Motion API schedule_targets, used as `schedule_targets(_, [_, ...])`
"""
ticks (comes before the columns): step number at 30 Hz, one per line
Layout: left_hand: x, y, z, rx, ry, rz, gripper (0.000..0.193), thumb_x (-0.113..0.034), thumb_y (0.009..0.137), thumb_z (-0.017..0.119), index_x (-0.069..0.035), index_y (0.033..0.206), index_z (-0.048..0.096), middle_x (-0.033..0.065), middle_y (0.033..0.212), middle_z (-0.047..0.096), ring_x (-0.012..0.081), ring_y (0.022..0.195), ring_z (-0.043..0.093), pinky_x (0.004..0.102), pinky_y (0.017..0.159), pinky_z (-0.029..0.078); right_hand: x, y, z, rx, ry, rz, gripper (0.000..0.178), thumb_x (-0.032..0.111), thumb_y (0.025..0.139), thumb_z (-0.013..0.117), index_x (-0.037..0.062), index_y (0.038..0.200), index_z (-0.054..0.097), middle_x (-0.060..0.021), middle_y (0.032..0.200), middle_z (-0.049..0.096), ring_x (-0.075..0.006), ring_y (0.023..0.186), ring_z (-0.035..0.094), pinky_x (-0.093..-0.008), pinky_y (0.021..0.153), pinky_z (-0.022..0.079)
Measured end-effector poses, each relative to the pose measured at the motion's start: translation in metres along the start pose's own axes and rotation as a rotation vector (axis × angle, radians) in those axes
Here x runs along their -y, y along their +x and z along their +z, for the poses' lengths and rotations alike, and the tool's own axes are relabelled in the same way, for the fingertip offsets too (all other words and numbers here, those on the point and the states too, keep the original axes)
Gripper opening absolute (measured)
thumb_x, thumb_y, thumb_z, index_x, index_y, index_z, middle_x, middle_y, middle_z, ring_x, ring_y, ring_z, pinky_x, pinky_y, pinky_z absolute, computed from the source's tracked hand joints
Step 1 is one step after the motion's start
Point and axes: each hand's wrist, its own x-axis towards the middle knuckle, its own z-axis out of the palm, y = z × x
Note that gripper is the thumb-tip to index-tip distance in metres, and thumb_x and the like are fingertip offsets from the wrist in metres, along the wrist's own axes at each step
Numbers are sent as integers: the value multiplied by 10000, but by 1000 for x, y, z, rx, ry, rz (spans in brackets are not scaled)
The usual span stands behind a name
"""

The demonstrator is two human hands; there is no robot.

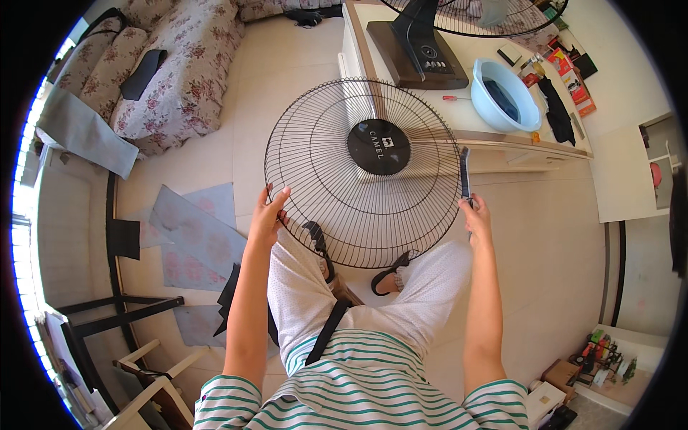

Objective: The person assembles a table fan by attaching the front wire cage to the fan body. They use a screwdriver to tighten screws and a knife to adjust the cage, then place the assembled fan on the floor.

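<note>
A round black wire fan grille (337,204) with a dark centre disc (369,154) is held up in front of my knees. My left hand (269,216) grips its left rim, thumb on top and fingers curled underneath. On the other side, my right hand (476,216) is closed around the handle of a slim dark brush (465,170). The brush stands along the grille's right rim, its head pointing away from me. Whether its bristles touch the wires I cannot tell.
Ahead, a white table (459,118) bears a fan base (416,57), a light blue basin (527,115) with dark cloth in water, and a small red screwdriver (451,98). A flowered sofa (193,79) stands at far left. Grey sheets (197,233) lie on the floor.
</note>
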Motion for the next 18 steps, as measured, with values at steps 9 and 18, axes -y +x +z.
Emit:
schedule_targets(9, [-2,12,-7,37,82,22,743,-317,742,755,-20,1295,357,4,781,484,64,587,420,228,507,405,-38,-23,3,178,421,315,500,492,774,672,66,986,519,-9,722,487,-41,405,283,-196,344,207])
schedule_targets(18, [10,3,-6,259,-243,-26,537,-339,873,604,-33,1261,392,18,929,567,108,843,567,237,751,464,-64,-72,-6,51,647,456,424,492,741,704,135,740,477,-9,681,488,-40,352,248,-187,315,171])
